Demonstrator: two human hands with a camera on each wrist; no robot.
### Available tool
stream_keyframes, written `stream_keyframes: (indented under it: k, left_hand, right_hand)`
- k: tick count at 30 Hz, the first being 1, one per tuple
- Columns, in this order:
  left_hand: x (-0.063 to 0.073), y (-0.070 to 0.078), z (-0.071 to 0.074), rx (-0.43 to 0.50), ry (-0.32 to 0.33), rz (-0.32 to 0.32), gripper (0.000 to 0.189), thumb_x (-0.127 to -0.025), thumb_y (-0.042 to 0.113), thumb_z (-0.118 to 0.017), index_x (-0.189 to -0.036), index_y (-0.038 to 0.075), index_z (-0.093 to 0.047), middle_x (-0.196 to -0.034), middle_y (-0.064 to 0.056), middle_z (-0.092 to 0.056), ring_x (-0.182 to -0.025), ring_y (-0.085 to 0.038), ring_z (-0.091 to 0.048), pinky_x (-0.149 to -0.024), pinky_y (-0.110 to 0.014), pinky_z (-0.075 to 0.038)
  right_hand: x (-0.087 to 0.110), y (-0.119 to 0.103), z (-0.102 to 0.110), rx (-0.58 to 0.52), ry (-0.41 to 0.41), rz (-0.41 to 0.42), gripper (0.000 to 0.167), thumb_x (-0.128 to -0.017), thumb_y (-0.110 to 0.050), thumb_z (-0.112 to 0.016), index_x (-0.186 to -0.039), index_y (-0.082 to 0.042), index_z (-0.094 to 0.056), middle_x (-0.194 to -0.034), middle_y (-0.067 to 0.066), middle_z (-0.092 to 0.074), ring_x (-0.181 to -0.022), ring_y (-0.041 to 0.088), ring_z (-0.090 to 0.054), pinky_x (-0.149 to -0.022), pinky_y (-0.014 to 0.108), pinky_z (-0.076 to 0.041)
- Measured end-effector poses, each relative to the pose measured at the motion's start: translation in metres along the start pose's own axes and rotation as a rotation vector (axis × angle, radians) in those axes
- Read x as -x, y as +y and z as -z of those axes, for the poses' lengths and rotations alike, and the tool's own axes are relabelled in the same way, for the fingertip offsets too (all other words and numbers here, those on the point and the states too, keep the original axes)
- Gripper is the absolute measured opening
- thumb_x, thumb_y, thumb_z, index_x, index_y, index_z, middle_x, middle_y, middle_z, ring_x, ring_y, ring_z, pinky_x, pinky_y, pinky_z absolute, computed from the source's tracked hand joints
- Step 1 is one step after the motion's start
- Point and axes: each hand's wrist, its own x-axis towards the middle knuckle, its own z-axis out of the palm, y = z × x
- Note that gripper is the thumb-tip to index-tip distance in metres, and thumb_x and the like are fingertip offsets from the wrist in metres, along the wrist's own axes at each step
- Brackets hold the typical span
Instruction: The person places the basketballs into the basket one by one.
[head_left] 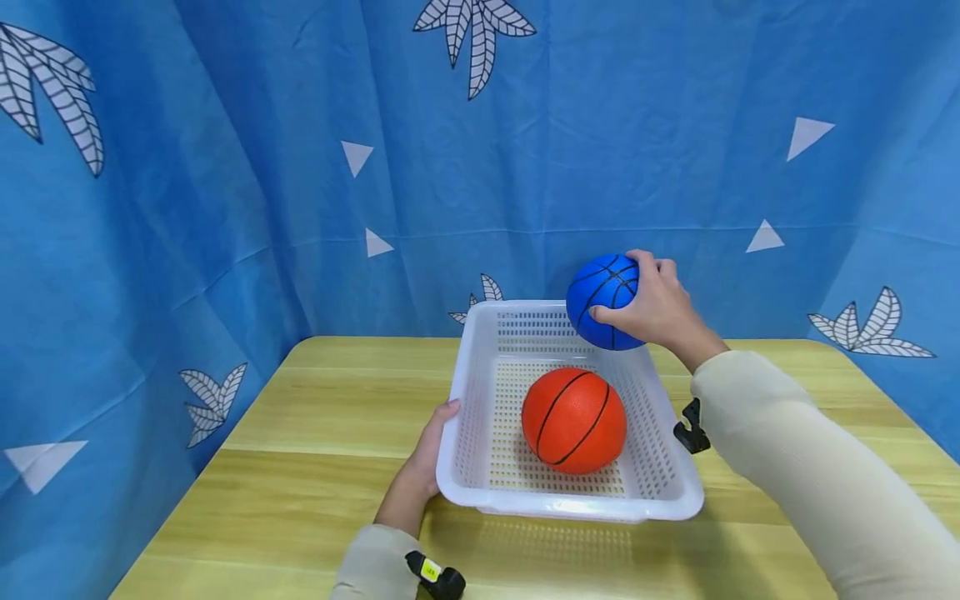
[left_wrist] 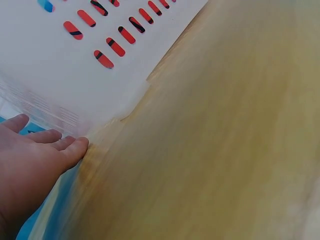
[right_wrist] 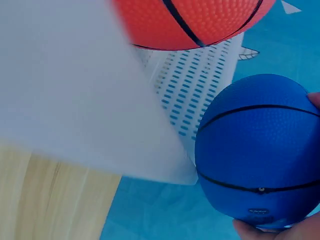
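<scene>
My right hand (head_left: 654,304) grips a blue basketball (head_left: 600,292) with black lines, thumb and fingers spread round its right side. The ball is at the far right corner of a white plastic basket (head_left: 570,505), overlapping its rim in the head view. In the right wrist view, the blue ball (right_wrist: 255,150) appears beside the basket's corner, with only fingertips showing. Inside the basket lies an orange-red basketball (head_left: 573,421). At the basket's left side, my left hand (head_left: 431,446) touches the outer wall with its fingers fairly straight, as the left wrist view also shows.
The basket stands on a light wooden table (head_left: 337,417), whose surface extends to both sides. A blue curtain (head_left: 637,125) with white leaves and triangles hangs behind and around the table. Each wrist carries a small black device (head_left: 692,427).
</scene>
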Motion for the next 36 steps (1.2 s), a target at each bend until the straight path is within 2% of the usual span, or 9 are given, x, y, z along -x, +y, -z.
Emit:
stream_keyframes:
  k: [9, 14, 29, 36]
  left_hand:
    - [-0.001, -0.001, 0.002, -0.026, 0.003, 0.0, 0.067, -0.093, 0.049, -0.017, -0.149, 0.012, -0.015, -0.13, -0.027, -0.036, -0.106, -0.026, -0.046, -0.089, -0.039, -0.04]
    - [0.001, 0.001, 0.001, -0.027, 0.003, 0.001, 0.066, -0.094, 0.048, -0.017, -0.15, 0.013, -0.014, -0.131, -0.027, -0.036, -0.106, -0.026, -0.046, -0.088, -0.039, -0.04]
    - [0.003, 0.006, -0.001, -0.021, 0.009, -0.008, 0.066, -0.094, 0.047, -0.019, -0.149, 0.01, -0.017, -0.131, -0.029, -0.036, -0.105, -0.026, -0.048, -0.086, -0.04, -0.042]
    - [0.004, 0.005, -0.002, -0.024, 0.011, 0.0, 0.066, -0.094, 0.047, -0.018, -0.149, 0.01, -0.016, -0.131, -0.029, -0.036, -0.105, -0.025, -0.048, -0.087, -0.039, -0.042]
  right_hand:
    - [-0.008, -0.019, -0.021, 0.136, -0.126, 0.072, 0.089, -0.075, -0.044, -0.069, -0.144, -0.01, -0.024, -0.136, 0.031, -0.025, -0.118, 0.053, -0.035, -0.083, 0.066, -0.043]
    - [-0.012, -0.025, -0.03, 0.199, -0.203, 0.072, 0.088, -0.075, -0.045, -0.069, -0.143, -0.01, -0.026, -0.133, 0.03, -0.029, -0.117, 0.052, -0.038, -0.082, 0.064, -0.045]
    - [-0.023, -0.038, -0.036, 0.225, -0.319, -0.047, 0.091, -0.077, -0.051, -0.066, -0.145, -0.008, -0.024, -0.14, 0.03, -0.025, -0.119, 0.049, -0.037, -0.089, 0.064, -0.04]
    - [-0.021, -0.038, -0.038, 0.234, -0.395, -0.102, 0.089, -0.08, -0.051, -0.063, -0.146, -0.009, -0.02, -0.143, 0.03, -0.023, -0.124, 0.049, -0.033, -0.092, 0.064, -0.039]
